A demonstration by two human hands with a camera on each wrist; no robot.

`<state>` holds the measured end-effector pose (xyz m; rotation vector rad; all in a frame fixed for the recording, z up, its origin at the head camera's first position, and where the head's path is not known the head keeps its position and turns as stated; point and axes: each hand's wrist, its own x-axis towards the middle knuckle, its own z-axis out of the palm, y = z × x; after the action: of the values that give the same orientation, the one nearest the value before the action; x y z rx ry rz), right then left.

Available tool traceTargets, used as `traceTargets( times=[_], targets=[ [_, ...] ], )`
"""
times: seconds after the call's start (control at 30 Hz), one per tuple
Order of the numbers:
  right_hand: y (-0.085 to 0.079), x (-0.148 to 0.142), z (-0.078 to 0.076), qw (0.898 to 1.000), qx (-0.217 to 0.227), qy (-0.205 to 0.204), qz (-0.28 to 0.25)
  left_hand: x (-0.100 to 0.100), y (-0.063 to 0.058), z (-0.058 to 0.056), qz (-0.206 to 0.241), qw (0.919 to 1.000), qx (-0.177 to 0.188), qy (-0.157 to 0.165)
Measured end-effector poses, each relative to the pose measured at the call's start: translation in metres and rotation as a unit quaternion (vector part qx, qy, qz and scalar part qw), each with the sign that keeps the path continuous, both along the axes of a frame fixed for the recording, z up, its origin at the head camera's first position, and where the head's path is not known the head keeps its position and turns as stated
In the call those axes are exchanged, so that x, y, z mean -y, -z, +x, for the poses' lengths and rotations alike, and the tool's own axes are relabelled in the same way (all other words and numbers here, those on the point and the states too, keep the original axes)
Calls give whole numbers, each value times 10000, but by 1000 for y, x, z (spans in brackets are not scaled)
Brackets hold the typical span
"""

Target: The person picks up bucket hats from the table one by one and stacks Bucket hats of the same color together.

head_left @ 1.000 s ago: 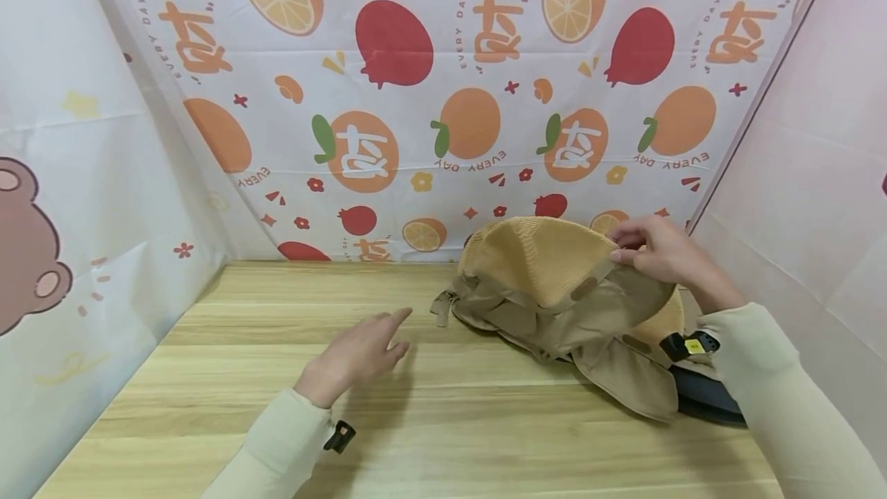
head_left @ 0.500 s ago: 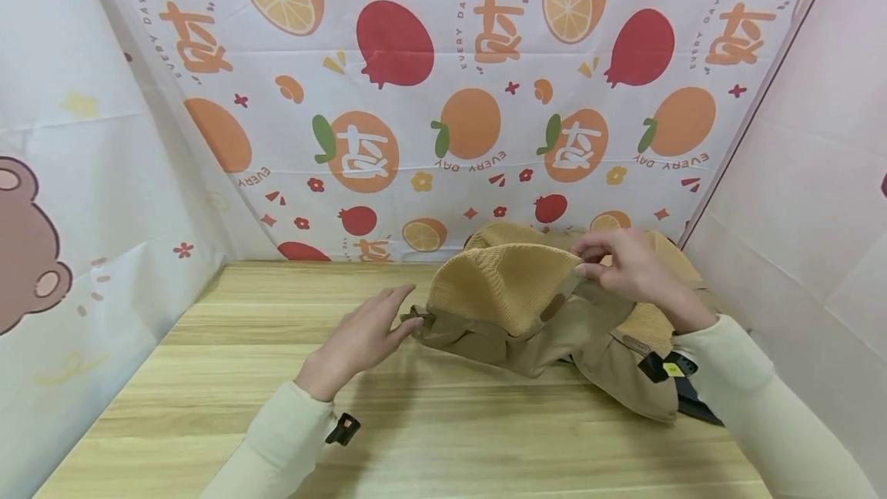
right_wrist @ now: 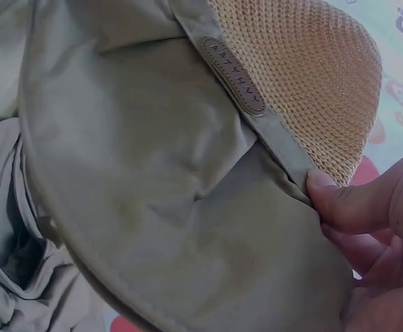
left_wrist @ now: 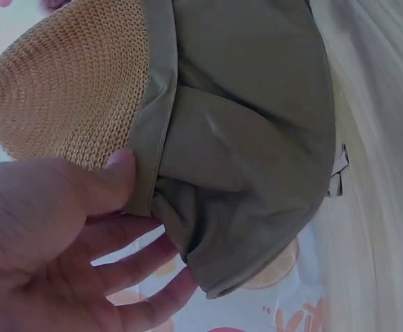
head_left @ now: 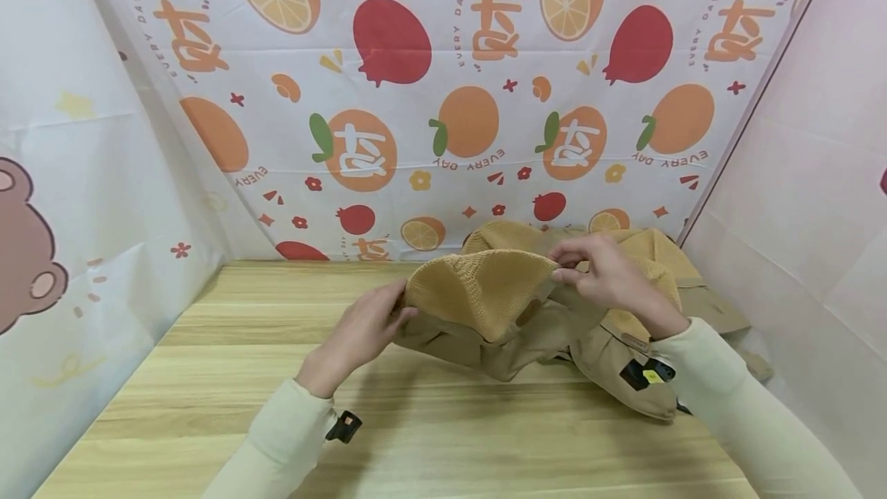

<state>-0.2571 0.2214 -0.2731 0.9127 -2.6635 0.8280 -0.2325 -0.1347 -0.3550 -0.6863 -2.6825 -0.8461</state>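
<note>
A sun hat with a woven straw crown [head_left: 478,287] and a wide khaki cloth brim [left_wrist: 250,131] hangs between both hands over the table. My left hand [head_left: 360,329] pinches its left side; the thumb lies over the band and the fingers go behind. At the opposite side, my right hand [head_left: 603,272] grips the band between thumb and fingers. A brown oval label [right_wrist: 233,76] sits on the band, nearer the right hand. The crown is dented in the middle, and the brim droops in folds. The right hand's curled fingers are partly hidden behind the cloth.
More straw-and-khaki hats [head_left: 661,252] lie heaped at the back right, partly behind the right arm. One khaki brim [head_left: 624,380] spreads forward beneath that arm. The wooden table [head_left: 229,406] meets a fruit-print curtain [head_left: 416,137] at the back and pale curtains at the sides.
My right hand has drawn the hat left and toward me, away from the other hats. My left hand, earlier apart from it, has moved up and taken hold of its left side.
</note>
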Motion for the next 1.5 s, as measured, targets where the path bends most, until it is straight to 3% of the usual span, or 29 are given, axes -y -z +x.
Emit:
traceTargets(
  times=[0.43,0.7,0.97,1.27,1.5],
  targets=[
    [17,9,-15,9982,517,252,187,19,-6,4,8,9977,-357,-584],
    [33,8,-25,9954,749,-14,597,41,-10,4,-198,9948,-352,-934],
    [49,20,-32,9971,631,-262,336,64,-18,1,-472,9895,-155,-1356],
    [64,52,-49,9987,349,-232,281,93,-27,-12,-573,9893,147,-1334],
    [69,87,-63,9985,337,-252,343,123,-29,-27,-767,9896,636,-1034]
  ],
)
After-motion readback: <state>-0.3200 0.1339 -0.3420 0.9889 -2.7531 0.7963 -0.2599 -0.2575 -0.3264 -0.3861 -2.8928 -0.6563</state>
